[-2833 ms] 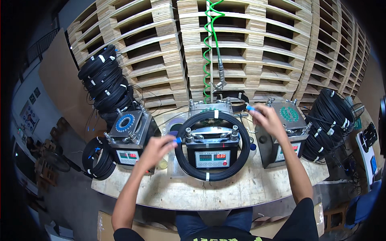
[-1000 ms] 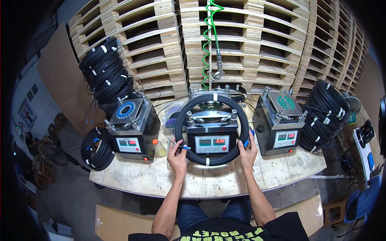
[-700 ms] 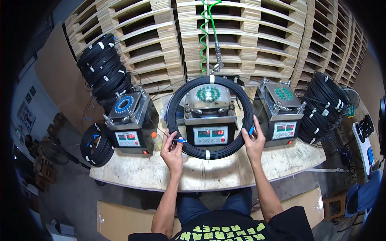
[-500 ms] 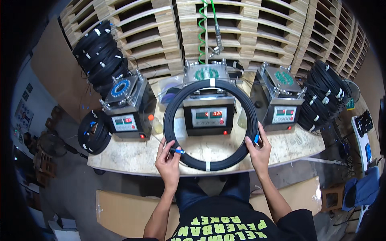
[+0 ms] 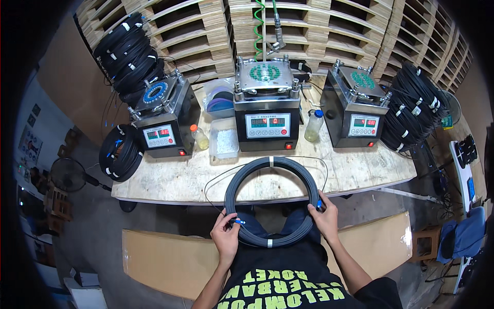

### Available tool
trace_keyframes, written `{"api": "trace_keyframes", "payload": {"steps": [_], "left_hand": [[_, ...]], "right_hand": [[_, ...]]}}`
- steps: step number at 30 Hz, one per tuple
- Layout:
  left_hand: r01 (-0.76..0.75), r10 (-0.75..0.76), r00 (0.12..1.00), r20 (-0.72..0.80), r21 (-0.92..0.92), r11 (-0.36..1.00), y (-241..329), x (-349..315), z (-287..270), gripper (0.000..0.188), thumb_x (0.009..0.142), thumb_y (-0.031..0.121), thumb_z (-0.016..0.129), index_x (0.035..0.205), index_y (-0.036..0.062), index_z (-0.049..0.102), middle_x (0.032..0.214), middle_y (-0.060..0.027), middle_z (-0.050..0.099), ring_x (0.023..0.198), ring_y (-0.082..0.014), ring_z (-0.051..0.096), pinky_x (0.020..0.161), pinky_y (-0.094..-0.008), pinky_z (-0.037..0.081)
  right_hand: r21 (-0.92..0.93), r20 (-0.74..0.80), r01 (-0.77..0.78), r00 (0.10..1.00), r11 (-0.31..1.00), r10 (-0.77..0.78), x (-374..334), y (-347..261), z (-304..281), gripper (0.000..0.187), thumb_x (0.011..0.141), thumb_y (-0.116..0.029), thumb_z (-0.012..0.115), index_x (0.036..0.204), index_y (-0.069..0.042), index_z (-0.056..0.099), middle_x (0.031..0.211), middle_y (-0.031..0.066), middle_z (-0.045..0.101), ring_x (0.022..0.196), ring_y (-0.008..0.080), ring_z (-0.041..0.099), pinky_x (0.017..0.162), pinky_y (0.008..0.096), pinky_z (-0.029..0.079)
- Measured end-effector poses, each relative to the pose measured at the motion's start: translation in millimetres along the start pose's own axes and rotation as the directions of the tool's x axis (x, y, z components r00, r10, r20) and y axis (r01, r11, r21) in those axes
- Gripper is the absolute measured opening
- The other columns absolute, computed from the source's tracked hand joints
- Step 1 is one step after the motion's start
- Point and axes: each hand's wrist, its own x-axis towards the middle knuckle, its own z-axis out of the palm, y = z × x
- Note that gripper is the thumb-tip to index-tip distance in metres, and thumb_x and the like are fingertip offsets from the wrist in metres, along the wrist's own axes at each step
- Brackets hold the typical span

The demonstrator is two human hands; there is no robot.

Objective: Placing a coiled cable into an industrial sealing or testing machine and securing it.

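My left hand (image 5: pixel 226 238) and my right hand (image 5: pixel 324 216) hold a coil of black cable (image 5: pixel 288 165) between them, at the table's front edge and over my lap. White ties bind the coil at its top and bottom. The left fingers are closed on its left side and pinch a cable end with a blue connector (image 5: pixel 240 221). On the right side, my thumb and fingers grip the coil beside another blue connector (image 5: pixel 319 204). Loose loops of thin cable arch out from both sides of the ring.
Three polishing-type machines with lit red displays, a left (image 5: pixel 159 136), middle (image 5: pixel 266 126) and right one (image 5: pixel 360 123), stand on the wooden table (image 5: pixel 170 180). Between them are a plastic tub (image 5: pixel 225 153) and two bottles. Stacked cable coils (image 5: pixel 128 67) flank them; pallets (image 5: pixel 309 31) rise behind.
Both hands have brought the coil down and toward me, from in front of the middle machine to the table's near edge. Loose cable loops now show around it.
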Motion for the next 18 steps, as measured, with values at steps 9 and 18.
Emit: {"api": "trace_keyframes", "payload": {"steps": [9,18], "left_hand": [[-0.01,0.02,0.999,-0.042,0.217,0.976,-23.1,34.0,17.0,0.022,0.08,-0.003,0.073,0.102,-0.0028,0.073,0.12,-0.0061,0.069,0.066,-0.0049,0.047,0.057,-0.0216,0.037],[0.013,-0.022,0.999,0.049,0.172,0.985,-24.5,53.8,11.3,0.032,0.081,0.001,0.077,0.112,-0.0016,0.073,0.138,-0.0194,0.06,0.081,-0.0071,0.056,0.066,-0.0201,0.046]], "right_hand": [[-0.113,-0.043,0.054,0.997,0.992,-0.06,37.5,24.6,23.9,0.062,0.079,-0.01,0.078,0.134,0.009,0.057,0.074,0.0163,0.068,0.063,0.0142,0.06,0.063,0.0327,0.052],[-0.184,0.078,0.133,0.99,0.974,-0.121,51.1,9.0,19.8,0.063,0.078,-0.014,0.081,0.13,0.011,0.056,0.095,0.0269,0.07,0.085,0.0326,0.072,0.076,0.0396,0.054]]}}
